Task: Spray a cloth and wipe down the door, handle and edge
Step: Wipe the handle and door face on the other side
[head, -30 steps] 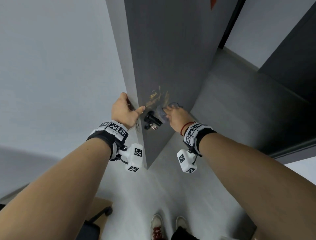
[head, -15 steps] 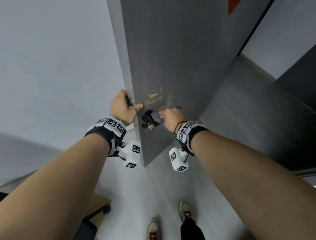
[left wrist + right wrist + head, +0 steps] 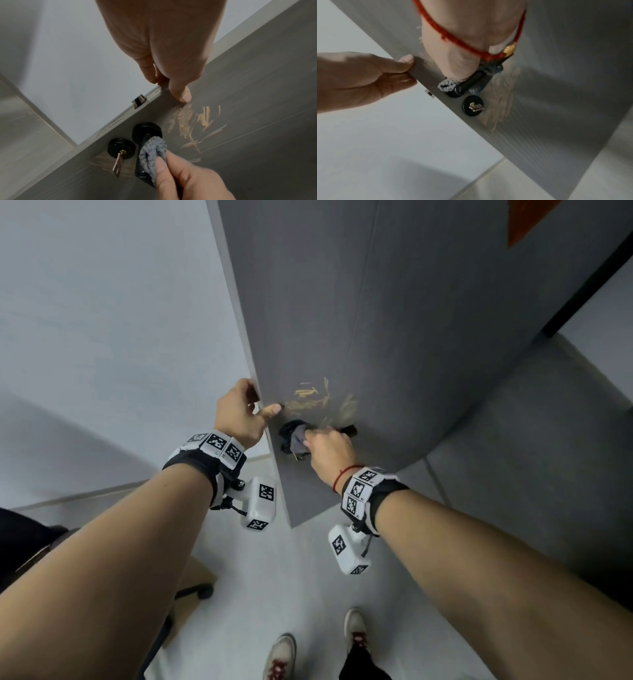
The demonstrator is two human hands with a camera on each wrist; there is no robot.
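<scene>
A grey door [image 3: 376,302] stands ajar in front of me, with pale scratches [image 3: 188,121] above its black lever handle [image 3: 145,129]. My left hand [image 3: 239,414] grips the door's edge [image 3: 239,337] just above the latch [image 3: 139,101], thumb [image 3: 181,93] on the door's face. My right hand [image 3: 329,446] holds a grey cloth [image 3: 152,152] wrapped round the lever near its round base. The lever's far end [image 3: 351,429] pokes out past my knuckles. In the right wrist view the cloth [image 3: 446,85] bunches over the handle [image 3: 471,81].
A black lock [image 3: 121,148] with a key [image 3: 118,165] in it sits just below the handle. A white wall is on the left and a dark grey wall [image 3: 513,440] on the right. A wheeled chair [image 3: 191,587] stands at lower left, my shoes [image 3: 281,655] on the pale floor.
My right hand has slid the cloth along the lever toward its base, uncovering the lever's far end. My left hand has stayed on the door's edge.
</scene>
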